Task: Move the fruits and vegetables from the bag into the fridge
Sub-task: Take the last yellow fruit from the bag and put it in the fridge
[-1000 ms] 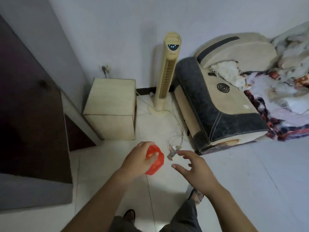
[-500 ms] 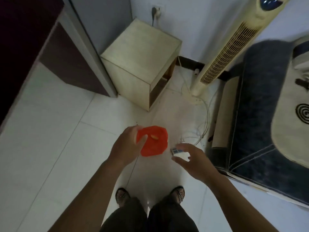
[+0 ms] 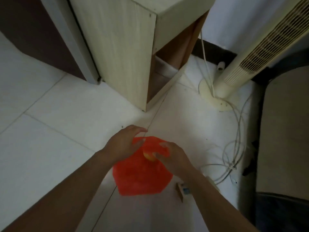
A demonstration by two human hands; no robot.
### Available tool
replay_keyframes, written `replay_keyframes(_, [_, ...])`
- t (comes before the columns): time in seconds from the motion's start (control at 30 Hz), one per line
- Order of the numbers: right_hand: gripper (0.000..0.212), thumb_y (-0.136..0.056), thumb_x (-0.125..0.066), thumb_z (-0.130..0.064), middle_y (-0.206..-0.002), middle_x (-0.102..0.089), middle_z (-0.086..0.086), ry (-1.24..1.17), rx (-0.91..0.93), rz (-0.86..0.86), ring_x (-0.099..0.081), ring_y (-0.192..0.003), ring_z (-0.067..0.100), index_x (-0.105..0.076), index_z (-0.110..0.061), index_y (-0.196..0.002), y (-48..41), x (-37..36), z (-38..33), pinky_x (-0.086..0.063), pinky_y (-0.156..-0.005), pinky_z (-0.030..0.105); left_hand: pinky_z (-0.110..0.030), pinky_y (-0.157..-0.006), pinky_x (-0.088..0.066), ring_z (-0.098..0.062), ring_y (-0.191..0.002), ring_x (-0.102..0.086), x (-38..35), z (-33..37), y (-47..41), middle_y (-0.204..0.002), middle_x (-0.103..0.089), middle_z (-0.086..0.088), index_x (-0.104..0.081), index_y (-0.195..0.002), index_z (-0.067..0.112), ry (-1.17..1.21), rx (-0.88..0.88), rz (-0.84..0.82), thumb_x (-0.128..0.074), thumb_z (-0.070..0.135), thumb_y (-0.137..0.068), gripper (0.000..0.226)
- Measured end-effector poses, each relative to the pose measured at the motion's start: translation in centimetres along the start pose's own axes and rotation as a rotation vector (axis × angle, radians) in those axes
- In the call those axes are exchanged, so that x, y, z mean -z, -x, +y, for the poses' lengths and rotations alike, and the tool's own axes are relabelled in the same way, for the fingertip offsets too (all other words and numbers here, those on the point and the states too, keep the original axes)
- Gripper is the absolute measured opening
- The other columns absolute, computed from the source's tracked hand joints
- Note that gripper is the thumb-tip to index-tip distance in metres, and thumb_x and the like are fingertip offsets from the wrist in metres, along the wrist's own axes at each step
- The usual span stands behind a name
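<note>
A red plastic bag (image 3: 142,178) sits low over the white floor tiles, just in front of me. A yellow-orange fruit (image 3: 149,156) shows at its opening. My left hand (image 3: 122,144) holds the bag's left rim, thumb pressed on the plastic and fingers spread past the far edge. My right hand (image 3: 173,157) is at the right side of the opening, fingertips touching the fruit and the plastic; whether it grips the fruit is unclear. No fridge is in view.
A pale wooden cabinet (image 3: 120,47) stands straight ahead, with a dark door and grey frame (image 3: 73,39) to its left. A cream tower fan (image 3: 250,56) stands at the right, its white cables (image 3: 234,148) looping on the floor. A dark sofa edge (image 3: 284,148) fills the right.
The view has dropped much closer to the floor and the bag. My right hand has moved from beside the bag onto its opening, where the fruit shows.
</note>
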State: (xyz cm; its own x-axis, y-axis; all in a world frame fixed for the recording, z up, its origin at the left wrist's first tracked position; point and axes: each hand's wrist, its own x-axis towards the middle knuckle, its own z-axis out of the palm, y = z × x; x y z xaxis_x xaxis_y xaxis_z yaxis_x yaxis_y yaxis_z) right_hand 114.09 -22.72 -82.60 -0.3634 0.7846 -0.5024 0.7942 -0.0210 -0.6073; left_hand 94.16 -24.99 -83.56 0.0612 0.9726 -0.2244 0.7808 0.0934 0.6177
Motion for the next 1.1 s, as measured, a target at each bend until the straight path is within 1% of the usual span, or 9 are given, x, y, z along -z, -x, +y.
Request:
replay_keyframes(0.07, [0.039, -0.086, -0.06, -0.041, -0.115, -0.058, -0.003, 0.03, 0.027, 0.002, -0.054, -0.102, 0.009, -0.057, -0.02, -0.119, -4.0, -2.1, 2.3, -0.033, -0.079, 0.01, -0.02, -0.094, -0.035, -0.008, -0.119, -0.047, -2.8, -2.9, -2.4, -0.131, -0.05, 0.009, -0.049, -0.128, 0.036, -0.04, -0.059, -0.049, -0.04, 0.053, -0.086, 0.047])
replay_keyframes(0.2, [0.047, -0.079, -0.051, -0.059, -0.109, -0.062, 0.001, 0.08, 0.068, 0.054, -0.061, -0.097, 0.018, -0.059, -0.024, -0.11, -9.7, -6.1, 6.3, -0.05, -0.085, 0.033, -0.021, -0.095, -0.034, -0.007, -0.121, -0.045, -7.2, -7.3, -5.2, -0.135, -0.047, 0.01, -0.045, -0.132, 0.035, -0.098, -0.125, -0.084, -0.04, 0.053, -0.086, 0.049])
replay_keyframes(0.37, [0.049, -0.079, -0.048, -0.062, -0.115, -0.061, -0.001, 0.068, 0.094, 0.1, -0.06, -0.101, 0.018, -0.057, -0.03, -0.115, -11.7, -8.3, 8.3, -0.046, -0.094, 0.041, -0.015, -0.09, -0.032, -0.001, -0.114, -0.047, -10.5, -9.7, -4.9, -0.129, -0.049, 0.013, -0.046, -0.131, 0.034, -0.012, -0.158, -0.026, -0.036, 0.062, -0.082, 0.057])
replay_keyframes(0.47, [0.047, -0.08, -0.048, -0.057, -0.111, -0.066, -0.002, 0.05, 0.112, 0.105, -0.061, -0.1, 0.016, -0.058, -0.031, -0.118, -11.7, -8.9, 9.1, -0.047, -0.094, 0.036, -0.017, -0.095, -0.035, -0.002, -0.115, -0.046, -11.5, -10.8, -3.7, -0.131, -0.05, 0.011, -0.046, -0.132, 0.032, 0.002, -0.152, -0.006, -0.03, 0.066, -0.075, 0.068])
replay_keyframes(0.6, [0.049, -0.09, -0.049, -0.048, -0.128, -0.056, 0.001, 0.056, 0.061, 0.032, -0.052, -0.116, 0.017, -0.049, -0.018, -0.129, -10.9, -9.6, 9.6, -0.039, -0.101, 0.031, -0.015, -0.101, -0.025, -0.003, -0.126, -0.037, -12.7, -12.1, -2.6, -0.142, -0.042, 0.009, -0.04, -0.138, 0.031, -0.078, -0.139, -0.067, -0.025, 0.069, -0.072, 0.078])
replay_keyframes(0.77, [0.041, -0.094, -0.046, -0.044, -0.12, -0.06, 0.004, 0.075, 0.062, -0.063, -0.055, -0.109, 0.019, -0.053, -0.016, -0.122, -10.0, -10.1, 10.3, -0.04, -0.094, 0.028, -0.013, -0.104, -0.018, -0.008, -0.134, -0.034, -13.6, -12.6, -2.7, -0.147, -0.038, 0.005, -0.035, -0.142, 0.027, -0.136, -0.119, -0.137, -0.02, 0.072, -0.068, 0.087])
replay_keyframes(0.9, [0.042, -0.095, -0.043, -0.043, -0.123, -0.058, 0.005, 0.088, 0.065, -0.09, -0.054, -0.112, 0.02, -0.051, -0.015, -0.125, -8.9, -10.0, 10.9, -0.039, -0.095, 0.028, -0.012, -0.105, -0.014, -0.009, -0.136, -0.031, -14.5, -12.2, -1.6, -0.149, -0.033, 0.006, -0.029, -0.144, 0.027, -0.164, -0.135, -0.181, -0.026, 0.07, -0.074, 0.082])
replay_keyframes(1.0, [0.047, -0.092, -0.045, -0.049, -0.126, -0.058, 0.001, 0.105, 0.167, 0.025, -0.053, -0.115, 0.018, -0.051, -0.018, -0.127, -8.6, -10.2, 11.7, -0.039, -0.098, 0.028, -0.014, -0.106, -0.013, -0.009, -0.138, -0.026, -14.6, -12.1, -0.8, -0.151, -0.029, 0.005, -0.024, -0.146, 0.028, -0.192, -0.145, -0.224, -0.027, 0.069, -0.075, 0.082])
replay_keyframes(1.1, [0.041, -0.09, -0.048, -0.045, -0.123, -0.059, -0.003, 0.135, 0.358, 0.19, -0.051, -0.111, 0.008, -0.055, -0.021, -0.122, -7.8, -9.8, 11.6, -0.03, -0.093, 0.011, -0.018, -0.107, -0.015, -0.014, -0.139, -0.027, -13.6, -12.0, -0.4, -0.151, -0.031, 0.002, -0.026, -0.145, 0.028, -0.208, -0.18, -0.2, -0.02, 0.066, -0.07, 0.085])
